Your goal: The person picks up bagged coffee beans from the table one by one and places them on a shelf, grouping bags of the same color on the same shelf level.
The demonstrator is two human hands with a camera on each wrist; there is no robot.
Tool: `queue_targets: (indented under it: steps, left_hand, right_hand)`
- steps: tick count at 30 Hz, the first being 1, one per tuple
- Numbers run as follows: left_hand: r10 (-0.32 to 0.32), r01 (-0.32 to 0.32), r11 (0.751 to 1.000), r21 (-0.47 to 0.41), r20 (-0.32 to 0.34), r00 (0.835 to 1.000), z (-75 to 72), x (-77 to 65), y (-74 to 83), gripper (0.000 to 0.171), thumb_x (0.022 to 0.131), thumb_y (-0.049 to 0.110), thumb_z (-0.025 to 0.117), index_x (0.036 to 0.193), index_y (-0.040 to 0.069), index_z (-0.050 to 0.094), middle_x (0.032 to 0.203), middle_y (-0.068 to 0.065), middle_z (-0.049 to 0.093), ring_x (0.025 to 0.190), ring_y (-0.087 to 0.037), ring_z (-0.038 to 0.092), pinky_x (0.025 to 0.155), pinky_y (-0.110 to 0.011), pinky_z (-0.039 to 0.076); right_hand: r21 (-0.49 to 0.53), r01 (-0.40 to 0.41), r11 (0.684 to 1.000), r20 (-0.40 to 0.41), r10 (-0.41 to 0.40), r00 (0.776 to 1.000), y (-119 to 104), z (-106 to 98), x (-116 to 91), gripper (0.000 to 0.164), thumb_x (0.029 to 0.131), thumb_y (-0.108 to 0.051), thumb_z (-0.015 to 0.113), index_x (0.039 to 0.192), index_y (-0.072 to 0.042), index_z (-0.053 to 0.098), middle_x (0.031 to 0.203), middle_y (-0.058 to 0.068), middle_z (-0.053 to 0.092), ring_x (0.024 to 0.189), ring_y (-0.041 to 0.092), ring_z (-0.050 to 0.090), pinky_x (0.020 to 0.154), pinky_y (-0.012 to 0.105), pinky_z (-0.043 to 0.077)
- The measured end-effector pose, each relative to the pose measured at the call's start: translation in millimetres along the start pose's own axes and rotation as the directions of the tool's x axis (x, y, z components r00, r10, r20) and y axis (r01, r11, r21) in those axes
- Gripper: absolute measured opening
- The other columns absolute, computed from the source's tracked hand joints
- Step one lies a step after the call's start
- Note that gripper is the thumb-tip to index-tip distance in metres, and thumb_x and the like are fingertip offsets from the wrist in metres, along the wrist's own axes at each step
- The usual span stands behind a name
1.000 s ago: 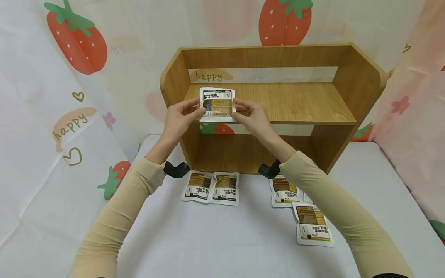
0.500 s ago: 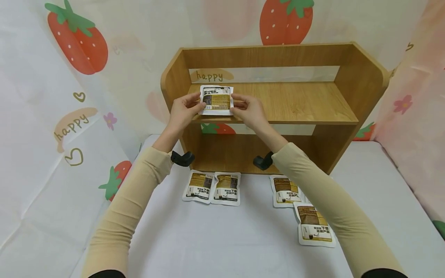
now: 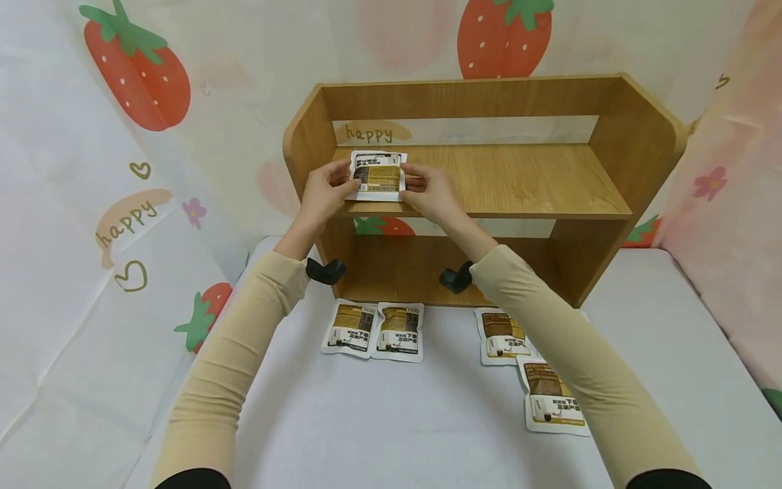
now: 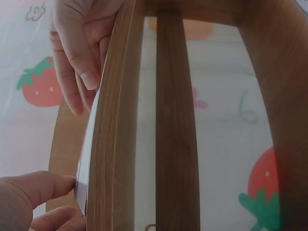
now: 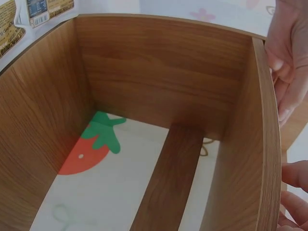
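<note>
The packet (image 3: 381,178) was white-rimmed and squarish, printed in gold, black and white. I saw the left hand (image 3: 324,193) and right hand (image 3: 435,195) pinching its 2 sides at the left end of the upper shelf (image 3: 519,180).

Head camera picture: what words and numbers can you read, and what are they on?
"happy": slanting, on the left cloth.
"happy": on the back cloth, seen through the upper gap of the shelf.
Print on the held packet: too small to read.
Print on the other packets: too small to read surely.
No readable numbers.
</note>
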State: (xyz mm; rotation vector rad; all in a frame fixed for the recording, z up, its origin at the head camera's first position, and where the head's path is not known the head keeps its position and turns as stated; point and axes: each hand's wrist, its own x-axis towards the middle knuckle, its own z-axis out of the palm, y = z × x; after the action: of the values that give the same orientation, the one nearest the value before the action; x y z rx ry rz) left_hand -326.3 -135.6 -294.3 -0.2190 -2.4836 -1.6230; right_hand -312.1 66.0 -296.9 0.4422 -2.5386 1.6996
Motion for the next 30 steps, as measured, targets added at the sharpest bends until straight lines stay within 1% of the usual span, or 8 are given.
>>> queue_targets:
  steps: [9, 14, 17, 20, 23, 25, 27, 30]
  left_hand:
    - [-0.010, 0.009, 1.000, 0.015, 0.043, 0.999, -1.7, 0.6, 2.3, 0.051, 0.089, 0.014, 0.061, 0.136, 0.003, 0.045, 0.135, -0.016, 0.050, 0.124, -0.024, 0.046, 0.100, -0.034, 0.041]
    - [-0.009, 0.007, 1.000, 0.027, 0.040, 0.999, -2.5, 1.4, 1.0, 0.051, 0.089, 0.015, 0.061, 0.136, 0.004, 0.045, 0.134, -0.016, 0.050, 0.123, -0.024, 0.047, 0.099, -0.035, 0.042]
    - [0.006, -0.007, 0.999, 0.036, 0.035, 0.999, -2.4, 1.0, -0.2, 0.051, 0.090, 0.017, 0.060, 0.137, 0.003, 0.045, 0.134, -0.017, 0.050, 0.122, -0.025, 0.048, 0.099, -0.035, 0.041]
    - [0.050, -0.052, 0.995, 0.085, 0.025, 0.998, -2.3, -1.4, -1.8, 0.052, 0.090, 0.018, 0.059, 0.137, 0.002, 0.044, 0.135, -0.016, 0.050, 0.121, -0.026, 0.049, 0.100, -0.035, 0.041]
    - [0.101, -0.101, 0.982, 0.157, 0.011, 0.995, -2.3, -4.9, -4.2, 0.053, 0.089, 0.020, 0.059, 0.137, 0.002, 0.044, 0.134, -0.016, 0.050, 0.119, -0.027, 0.051, 0.099, -0.035, 0.043]
    - [0.141, -0.139, 0.971, 0.195, 0.000, 0.990, -2.0, -7.8, -5.5, 0.053, 0.088, 0.020, 0.059, 0.136, 0.002, 0.044, 0.135, -0.016, 0.050, 0.118, -0.027, 0.052, 0.098, -0.035, 0.044]
    - [0.180, -0.174, 0.963, 0.206, -0.008, 0.984, -1.3, -10.6, -6.8, 0.053, 0.088, 0.020, 0.060, 0.136, 0.002, 0.044, 0.135, -0.016, 0.049, 0.119, -0.028, 0.052, 0.098, -0.035, 0.044]
    - [0.249, -0.239, 0.949, 0.208, -0.026, 0.968, -1.1, -16.9, -9.3, 0.052, 0.089, 0.019, 0.060, 0.136, 0.002, 0.045, 0.136, -0.017, 0.048, 0.121, -0.030, 0.049, 0.098, -0.035, 0.044]
  right_hand:
    - [-0.030, -0.022, 0.999, 0.022, 0.023, 1.000, 0.2, -0.3, 4.1, 0.052, 0.087, -0.006, 0.062, 0.137, -0.007, 0.045, 0.137, 0.010, 0.048, 0.120, 0.023, 0.051, 0.095, 0.031, 0.046]
    - [-0.058, -0.016, 0.998, 0.027, 0.018, 0.999, -0.3, 0.3, 5.0, 0.052, 0.088, -0.007, 0.062, 0.137, -0.007, 0.045, 0.138, 0.009, 0.047, 0.120, 0.023, 0.050, 0.096, 0.031, 0.045]
    - [-0.053, -0.008, 0.999, 0.029, 0.009, 1.000, 0.1, 0.0, 3.9, 0.051, 0.088, -0.007, 0.062, 0.137, -0.007, 0.046, 0.138, 0.010, 0.048, 0.120, 0.023, 0.050, 0.096, 0.031, 0.045]
    - [-0.041, 0.006, 0.999, 0.033, -0.005, 0.999, 1.2, -0.9, 2.1, 0.051, 0.088, -0.007, 0.061, 0.137, -0.007, 0.045, 0.136, 0.012, 0.049, 0.121, 0.024, 0.050, 0.098, 0.031, 0.044]
    - [0.000, 0.018, 1.000, 0.031, -0.018, 0.999, 1.9, -1.7, -1.1, 0.051, 0.089, -0.006, 0.061, 0.137, -0.007, 0.045, 0.136, 0.013, 0.047, 0.125, 0.024, 0.047, 0.099, 0.031, 0.043]
    - [0.036, 0.032, 0.999, 0.023, -0.032, 0.999, 2.3, -2.0, -4.0, 0.051, 0.088, -0.005, 0.060, 0.137, -0.007, 0.046, 0.138, 0.013, 0.045, 0.127, 0.024, 0.044, 0.100, 0.031, 0.042]
    - [0.070, 0.055, 0.996, 0.010, -0.056, 0.998, 2.8, -2.1, -7.8, 0.050, 0.089, -0.005, 0.060, 0.136, -0.006, 0.046, 0.141, 0.013, 0.042, 0.129, 0.024, 0.042, 0.100, 0.031, 0.042]
    - [0.088, 0.106, 0.990, -0.018, -0.105, 0.994, 3.6, -1.4, -14.2, 0.047, 0.089, -0.005, 0.059, 0.134, -0.005, 0.048, 0.140, 0.011, 0.042, 0.129, 0.024, 0.041, 0.100, 0.030, 0.042]
